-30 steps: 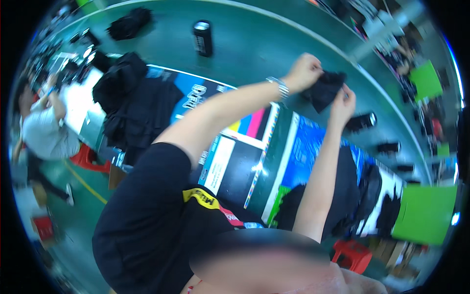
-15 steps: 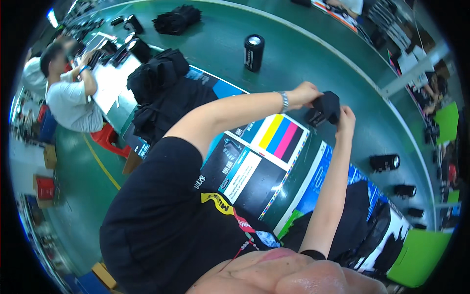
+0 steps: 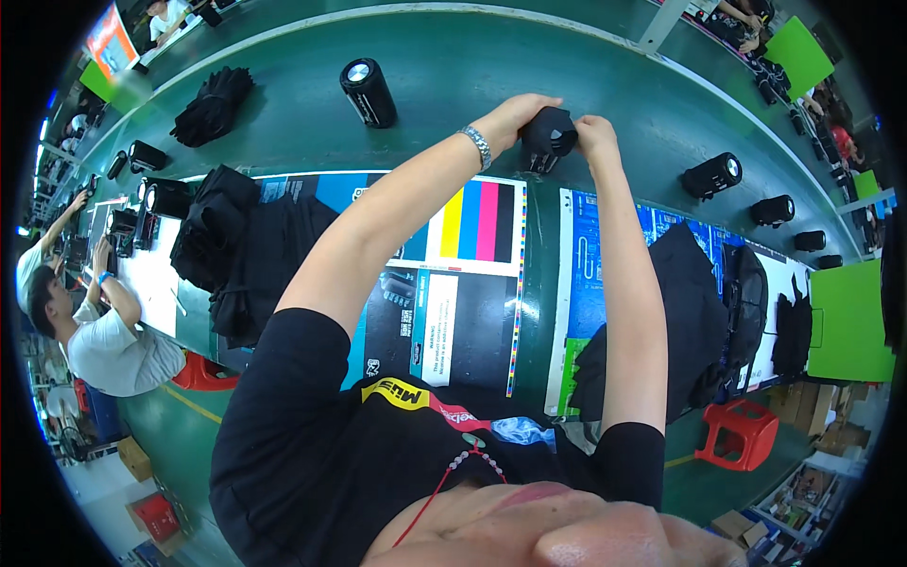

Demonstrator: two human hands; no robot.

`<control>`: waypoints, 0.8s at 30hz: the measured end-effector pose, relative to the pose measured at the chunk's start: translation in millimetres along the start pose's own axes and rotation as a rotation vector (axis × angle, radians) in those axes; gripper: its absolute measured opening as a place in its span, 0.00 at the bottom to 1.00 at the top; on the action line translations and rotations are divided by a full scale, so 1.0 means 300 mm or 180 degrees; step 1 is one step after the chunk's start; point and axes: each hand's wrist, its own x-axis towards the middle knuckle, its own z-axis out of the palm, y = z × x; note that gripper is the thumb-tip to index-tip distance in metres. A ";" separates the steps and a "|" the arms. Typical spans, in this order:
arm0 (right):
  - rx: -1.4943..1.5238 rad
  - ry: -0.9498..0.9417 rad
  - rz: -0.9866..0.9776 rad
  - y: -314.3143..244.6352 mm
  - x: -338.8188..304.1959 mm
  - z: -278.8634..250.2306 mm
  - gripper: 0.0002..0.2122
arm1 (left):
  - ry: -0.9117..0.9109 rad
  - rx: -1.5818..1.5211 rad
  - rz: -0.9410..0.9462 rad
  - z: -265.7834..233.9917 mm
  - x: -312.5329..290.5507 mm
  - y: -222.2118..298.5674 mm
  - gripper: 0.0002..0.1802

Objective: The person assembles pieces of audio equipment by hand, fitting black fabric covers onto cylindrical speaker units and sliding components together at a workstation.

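At the far side of the bench, my left hand (image 3: 525, 115) is closed on the edge of a black cloth pouch (image 3: 557, 121). My right hand (image 3: 597, 138) pinches the pouch's other side, fingers bent. The pouch's wide end sits at the top of a black cylindrical speaker (image 3: 541, 163); only the speaker's lower part shows beneath the cloth, and how far the pouch covers it I cannot tell. Another black cylinder speaker (image 3: 368, 93) with a shiny round end stands upright to the left. To the right, a similar speaker (image 3: 712, 176) lies on its side.
Heaps of black cloth pouches (image 3: 213, 227) lie left, with a smaller bundle (image 3: 213, 106) beyond. More black cloth (image 3: 675, 321) covers the right side. Printed sheets (image 3: 472, 321) lie before me. Several cylinders stretch off right. A co-worker (image 3: 123, 340) sits left; a red stool (image 3: 740, 435) stands right.
My view has swung, so the bench now runs straighter across. Both hands still hold the pouch, which now sits lower against the speaker's top.
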 end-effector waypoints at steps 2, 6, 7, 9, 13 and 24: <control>0.0566 -0.0192 0.0160 0.036 0.002 -0.006 0.10 | 0.0252 -0.0147 0.0238 -0.003 0.036 -0.055 0.15; 0.1245 -0.0346 0.0250 0.086 -0.028 0.010 0.10 | 0.0474 0.0042 0.0406 -0.053 0.103 -0.189 0.17; 0.1127 -0.0212 0.0209 0.105 -0.025 0.021 0.10 | 0.0606 0.1080 0.1215 -0.080 0.137 -0.225 0.16; 0.0881 0.0234 -0.0242 0.145 -0.036 0.074 0.11 | 0.1163 0.3162 0.2852 -0.138 0.183 -0.274 0.14; 0.0265 0.0266 -0.0221 0.187 -0.045 0.041 0.09 | 0.1119 0.2511 0.2616 -0.080 0.202 -0.280 0.14; -0.0341 0.0498 -0.0428 0.180 -0.064 0.007 0.06 | 0.1230 0.3326 0.2355 -0.088 0.238 -0.322 0.11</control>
